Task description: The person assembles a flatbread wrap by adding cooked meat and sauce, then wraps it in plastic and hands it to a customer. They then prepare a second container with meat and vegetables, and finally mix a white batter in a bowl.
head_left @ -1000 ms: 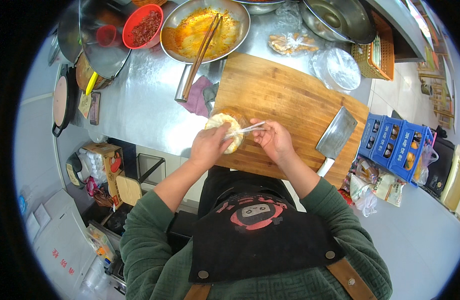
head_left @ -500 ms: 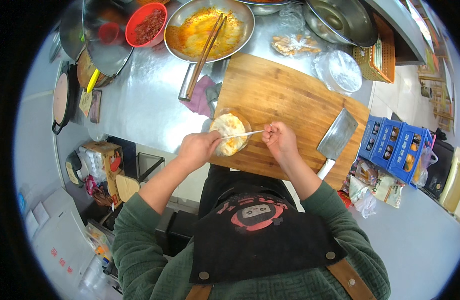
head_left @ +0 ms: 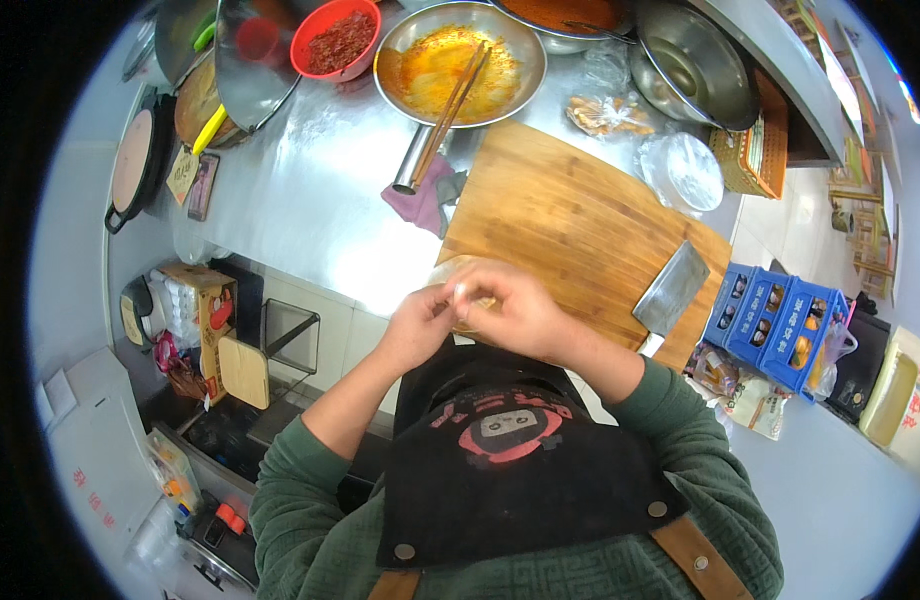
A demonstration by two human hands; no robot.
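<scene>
Left hand [head_left: 418,328] and right hand [head_left: 518,310] pinch plastic bag [head_left: 443,271], mostly obscuring it; cleaver [head_left: 674,284] lies on cutting board [head_left: 565,205], right side

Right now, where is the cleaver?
In the head view, the cleaver lies near the right edge of the wooden cutting board, to the right of the person's right hand, its white handle toward the picture's lower edge.

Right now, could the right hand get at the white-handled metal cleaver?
Likely yes: only bare wooden cutting board appears between the right hand and cleaver, though it meets the left hand.
</scene>
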